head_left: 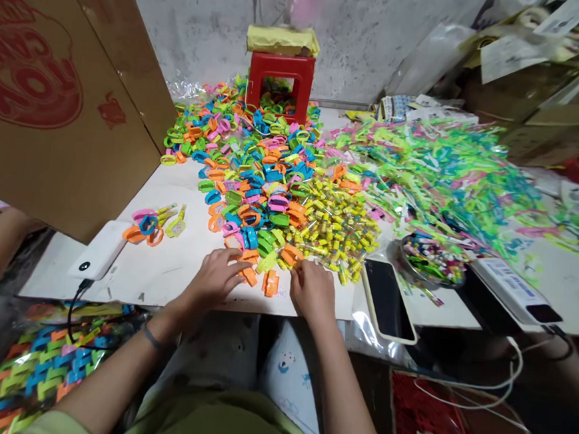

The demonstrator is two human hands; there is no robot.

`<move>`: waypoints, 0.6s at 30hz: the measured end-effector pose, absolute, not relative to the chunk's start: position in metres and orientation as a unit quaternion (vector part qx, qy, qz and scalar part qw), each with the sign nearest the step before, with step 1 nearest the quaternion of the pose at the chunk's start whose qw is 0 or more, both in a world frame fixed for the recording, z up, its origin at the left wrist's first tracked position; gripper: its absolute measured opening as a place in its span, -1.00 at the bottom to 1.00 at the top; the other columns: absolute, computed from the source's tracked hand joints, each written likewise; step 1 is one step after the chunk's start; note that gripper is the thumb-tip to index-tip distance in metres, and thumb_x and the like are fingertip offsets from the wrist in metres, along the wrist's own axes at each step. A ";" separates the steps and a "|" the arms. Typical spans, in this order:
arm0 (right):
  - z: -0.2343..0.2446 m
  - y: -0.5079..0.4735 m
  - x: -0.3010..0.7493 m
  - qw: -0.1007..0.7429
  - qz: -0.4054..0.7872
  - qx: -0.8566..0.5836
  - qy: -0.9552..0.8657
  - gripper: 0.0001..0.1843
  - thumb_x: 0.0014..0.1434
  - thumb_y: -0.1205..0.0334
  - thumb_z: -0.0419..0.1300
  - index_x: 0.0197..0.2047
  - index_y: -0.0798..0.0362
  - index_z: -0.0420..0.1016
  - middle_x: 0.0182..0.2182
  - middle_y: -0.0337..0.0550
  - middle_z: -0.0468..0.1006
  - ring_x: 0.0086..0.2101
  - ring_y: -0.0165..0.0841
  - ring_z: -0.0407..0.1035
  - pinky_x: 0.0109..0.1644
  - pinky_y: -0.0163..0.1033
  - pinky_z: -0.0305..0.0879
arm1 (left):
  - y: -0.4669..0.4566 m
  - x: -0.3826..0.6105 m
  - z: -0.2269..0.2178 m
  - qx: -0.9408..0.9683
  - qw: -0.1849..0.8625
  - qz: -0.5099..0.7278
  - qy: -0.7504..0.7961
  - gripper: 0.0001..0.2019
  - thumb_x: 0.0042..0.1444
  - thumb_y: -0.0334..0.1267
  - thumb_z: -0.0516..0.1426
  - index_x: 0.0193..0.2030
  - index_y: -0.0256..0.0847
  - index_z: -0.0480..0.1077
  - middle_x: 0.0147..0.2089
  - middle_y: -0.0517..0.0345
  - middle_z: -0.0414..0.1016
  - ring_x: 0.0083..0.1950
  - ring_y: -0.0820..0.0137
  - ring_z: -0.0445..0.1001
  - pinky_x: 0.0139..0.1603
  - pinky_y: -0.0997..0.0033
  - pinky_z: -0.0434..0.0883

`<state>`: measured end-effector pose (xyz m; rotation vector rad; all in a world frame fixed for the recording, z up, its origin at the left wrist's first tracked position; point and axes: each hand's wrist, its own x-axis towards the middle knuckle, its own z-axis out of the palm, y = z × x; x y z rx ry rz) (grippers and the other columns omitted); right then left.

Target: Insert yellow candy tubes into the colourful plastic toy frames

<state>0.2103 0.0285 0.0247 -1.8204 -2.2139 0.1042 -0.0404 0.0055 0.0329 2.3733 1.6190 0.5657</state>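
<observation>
My left hand (219, 273) rests at the near edge of a heap of coloured plastic toy watches (261, 195), its fingers stretched out and apart, touching orange pieces. Just right of it, a loose orange toy watch (271, 283) lies on the white tabletop. My right hand (314, 290) is closed with curled fingers, beside another orange toy watch (292, 254); whatever its fingers hold is hidden. Right of the heap, past my right hand, spreads a pile of small yellow wrapped tubes (339, 224).
At the left stand a large cardboard box (74, 86) and a white power bank (100, 250). A red stool (304, 88) sits behind the heap. To the right are a phone (388, 302), a bowl of small pieces (431, 261) and green strips (453, 170). Other people's arms show at both sides.
</observation>
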 end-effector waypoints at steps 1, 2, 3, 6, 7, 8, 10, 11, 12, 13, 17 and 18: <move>0.024 0.028 0.213 0.141 0.035 -0.625 -0.767 -0.89 0.28 0.30 0.08 -0.19 0.09 0.43 -0.32 -0.09 0.53 -0.22 -0.21 0.36 -0.16 -0.17 0.04 | 0.006 -0.035 0.029 0.806 0.114 0.198 0.546 -0.73 0.23 -0.20 0.08 0.02 -0.04 0.49 0.11 -0.03 0.38 0.11 0.11 0.32 0.14 -0.03 0.28; 0.024 0.027 0.215 0.145 0.034 -0.619 -0.771 -0.88 0.27 0.31 0.08 -0.18 0.07 0.44 -0.30 -0.10 0.53 -0.22 -0.21 0.35 -0.16 -0.17 0.04 | 0.006 -0.032 0.026 0.803 0.123 0.211 0.544 -0.76 0.22 -0.20 0.10 -0.02 -0.09 0.50 0.10 -0.05 0.39 0.10 0.11 0.32 0.14 -0.02 0.29; 0.023 0.027 0.217 0.150 0.037 -0.610 -0.777 -0.86 0.27 0.33 0.08 -0.15 0.05 0.45 -0.26 -0.10 0.53 -0.21 -0.21 0.35 -0.17 -0.17 0.04 | 0.006 -0.031 0.025 0.798 0.138 0.230 0.540 -0.78 0.20 -0.19 0.12 -0.07 -0.13 0.51 0.09 -0.07 0.40 0.11 0.11 0.32 0.15 0.00 0.29; 0.019 0.026 0.220 0.169 0.060 -0.577 -0.797 -0.74 0.25 0.36 0.07 -0.03 -0.03 0.45 -0.08 -0.12 0.51 -0.13 -0.22 0.33 -0.18 -0.19 0.05 | -0.001 -0.034 0.025 0.769 0.238 0.301 0.511 -0.84 0.16 -0.16 0.17 -0.25 -0.20 0.46 0.08 -0.10 0.41 0.14 0.15 0.34 0.15 0.09 0.31; 0.018 0.025 0.221 0.175 0.067 -0.572 -0.799 -0.73 0.26 0.36 0.07 -0.01 -0.03 0.45 -0.06 -0.12 0.51 -0.12 -0.23 0.33 -0.17 -0.19 0.05 | -0.005 -0.036 0.027 0.750 0.283 0.323 0.503 -0.84 0.17 -0.15 0.17 -0.30 -0.20 0.43 0.06 -0.09 0.43 0.14 0.17 0.35 0.15 0.13 0.32; 0.017 0.025 0.221 0.180 0.072 -0.571 -0.798 -0.74 0.26 0.35 0.06 -0.02 -0.02 0.46 -0.06 -0.12 0.51 -0.12 -0.23 0.33 -0.15 -0.19 0.06 | -0.010 -0.036 0.029 0.724 0.332 0.344 0.498 -0.82 0.17 -0.14 0.17 -0.34 -0.20 0.39 0.03 -0.08 0.45 0.13 0.20 0.37 0.13 0.17 0.33; 0.016 0.023 0.221 0.186 0.078 -0.570 -0.797 -0.79 0.28 0.31 0.07 -0.07 0.01 0.47 -0.10 -0.12 0.53 -0.14 -0.23 0.34 -0.13 -0.18 0.07 | -0.021 -0.036 0.033 0.644 0.433 0.381 0.503 -0.79 0.16 -0.11 0.18 -0.34 -0.20 0.33 -0.06 -0.03 0.48 0.04 0.26 0.44 0.04 0.25 0.37; 0.016 0.022 0.221 0.186 0.081 -0.568 -0.798 -0.81 0.27 0.29 0.08 -0.09 0.01 0.48 -0.13 -0.12 0.54 -0.15 -0.23 0.34 -0.13 -0.17 0.08 | -0.026 -0.036 0.035 0.592 0.480 0.401 0.508 -0.76 0.13 -0.09 0.21 -0.29 -0.19 0.30 -0.08 0.01 0.49 -0.03 0.30 0.47 -0.03 0.30 0.40; 0.015 0.019 0.221 0.187 0.084 -0.565 -0.799 -0.83 0.27 0.28 0.08 -0.12 0.02 0.48 -0.15 -0.12 0.54 -0.17 -0.23 0.34 -0.13 -0.17 0.08 | -0.031 -0.035 0.037 0.536 0.522 0.422 0.511 -0.71 0.10 -0.07 0.24 -0.24 -0.18 0.27 -0.10 0.05 0.49 -0.09 0.33 0.49 -0.09 0.35 0.41; 0.015 0.017 0.222 0.189 0.089 -0.564 -0.799 -0.84 0.27 0.27 0.09 -0.14 0.03 0.47 -0.18 -0.12 0.54 -0.18 -0.22 0.34 -0.13 -0.17 0.10 | -0.035 -0.033 0.040 0.484 0.557 0.441 0.511 -0.65 0.05 -0.06 0.27 -0.18 -0.16 0.24 -0.12 0.08 0.49 -0.15 0.37 0.50 -0.15 0.39 0.41; 0.016 0.007 0.226 0.231 0.123 -0.573 -0.777 -0.88 0.23 0.28 0.06 -0.29 0.08 0.40 -0.34 -0.09 0.47 -0.28 -0.22 0.32 -0.18 -0.16 0.17 | -0.045 -0.028 0.053 0.390 0.625 0.447 0.508 -0.49 -0.02 -0.05 0.32 -0.03 -0.16 0.21 -0.17 0.12 0.53 -0.20 0.39 0.50 -0.22 0.45 0.38; 0.018 0.005 0.227 0.258 0.136 -0.572 -0.767 -0.89 0.21 0.28 0.05 -0.30 0.08 0.39 -0.36 -0.09 0.46 -0.29 -0.23 0.31 -0.19 -0.17 0.19 | -0.046 -0.026 0.056 0.387 0.634 0.437 0.507 -0.49 -0.02 -0.05 0.32 -0.03 -0.17 0.22 -0.17 0.12 0.53 -0.18 0.38 0.50 -0.21 0.45 0.38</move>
